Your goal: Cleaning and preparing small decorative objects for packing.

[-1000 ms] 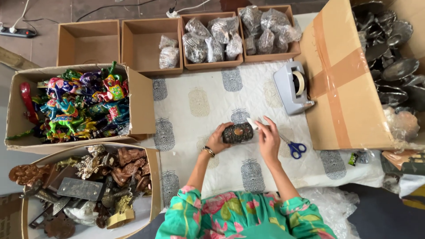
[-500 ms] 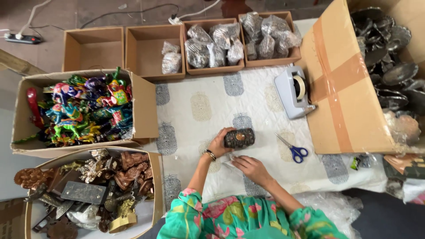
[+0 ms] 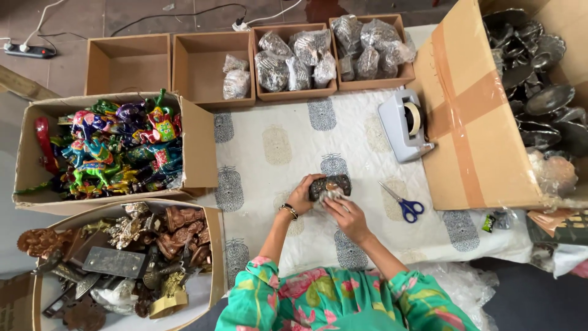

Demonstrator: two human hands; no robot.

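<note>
Left hand (image 3: 303, 195) is gripping a dark ornate box (image 3: 329, 186) at frame centre, steadying it; right hand (image 3: 346, 214) is pinching wrapping against it, we are judging.

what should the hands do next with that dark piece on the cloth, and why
Probably keep the left hand steady on the dark piece while the right hand draws the clear wrap over it. The piece lies on the cloth between both hands, only a bit of wrap shows at the right fingertips, and most of its top looks bare.
</note>
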